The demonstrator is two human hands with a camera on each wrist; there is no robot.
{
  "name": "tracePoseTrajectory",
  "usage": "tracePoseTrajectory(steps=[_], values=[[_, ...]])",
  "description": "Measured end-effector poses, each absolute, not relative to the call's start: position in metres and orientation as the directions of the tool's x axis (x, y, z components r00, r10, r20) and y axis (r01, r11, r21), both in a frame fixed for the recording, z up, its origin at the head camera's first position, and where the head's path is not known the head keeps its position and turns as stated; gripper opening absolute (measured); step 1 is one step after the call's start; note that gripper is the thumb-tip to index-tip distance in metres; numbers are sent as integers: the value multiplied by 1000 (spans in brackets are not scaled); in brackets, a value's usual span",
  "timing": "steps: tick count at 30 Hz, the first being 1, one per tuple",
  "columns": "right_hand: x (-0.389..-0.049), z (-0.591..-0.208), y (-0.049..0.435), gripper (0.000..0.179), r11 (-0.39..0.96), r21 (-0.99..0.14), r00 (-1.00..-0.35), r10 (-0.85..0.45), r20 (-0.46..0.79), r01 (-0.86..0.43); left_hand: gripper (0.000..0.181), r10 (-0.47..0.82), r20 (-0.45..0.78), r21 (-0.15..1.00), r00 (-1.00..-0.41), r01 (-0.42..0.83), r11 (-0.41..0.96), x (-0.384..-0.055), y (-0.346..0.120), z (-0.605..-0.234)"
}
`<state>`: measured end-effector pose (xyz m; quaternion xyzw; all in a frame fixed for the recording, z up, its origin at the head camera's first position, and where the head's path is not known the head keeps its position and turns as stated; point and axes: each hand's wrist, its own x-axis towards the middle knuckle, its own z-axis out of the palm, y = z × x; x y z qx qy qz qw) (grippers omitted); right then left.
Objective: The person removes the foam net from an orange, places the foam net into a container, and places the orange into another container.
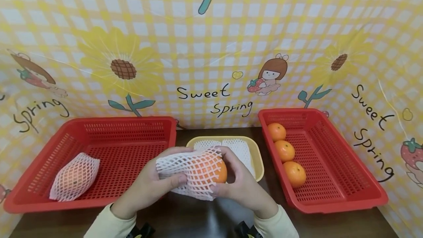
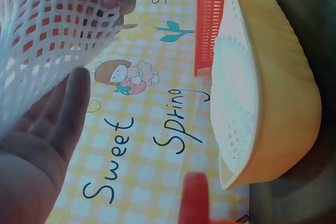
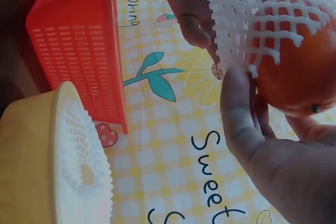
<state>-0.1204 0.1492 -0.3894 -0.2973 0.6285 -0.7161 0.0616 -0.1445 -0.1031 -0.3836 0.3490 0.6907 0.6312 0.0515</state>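
Between both hands is an orange [image 1: 223,173], partly inside a white foam net sleeve [image 1: 195,170]. My left hand [image 1: 153,184] grips the net's loose left end, its thumb lying across the front of the mesh. On the other side, my right hand [image 1: 242,183] holds the orange and the net's open edge, thumb in front and fingers behind. In the right wrist view, the bare end of the orange [image 3: 299,85] sticks out of the mesh, and the right thumb touches the net's rim. Behind the hands, a yellow basket [image 1: 259,157] contains more foam nets [image 1: 240,151].
At the left, a red basket [image 1: 132,120] holds one orange in a foam net [image 1: 76,177]. Another red basket [image 1: 337,197] at the right has three bare oranges [image 1: 285,151] lined along its left side. A yellow checked cloth [image 1: 198,54] hangs behind the dark table [image 1: 185,223].
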Motion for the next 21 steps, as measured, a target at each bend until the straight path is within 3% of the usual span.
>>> tracePoseTrajectory(steps=[5,10,15,21], values=[[-119,-388,146,66,-196,-937,-846,-406,346,-289,37,434,369,897,-822,438,66,-144,-99,-380],[-119,-388,145,69,-205,-935,-869,-353,347,-289,28,369,399,880,-839,463,102,-144,-91,-378],[-118,-387,148,60,-73,-921,-882,-269,388,-383,25,343,371,893,-863,433,121,-140,-90,-376],[-112,-375,162,46,-70,-941,-921,-194,339,-332,22,304,383,894,-873,433,119,-135,-95,-373]])
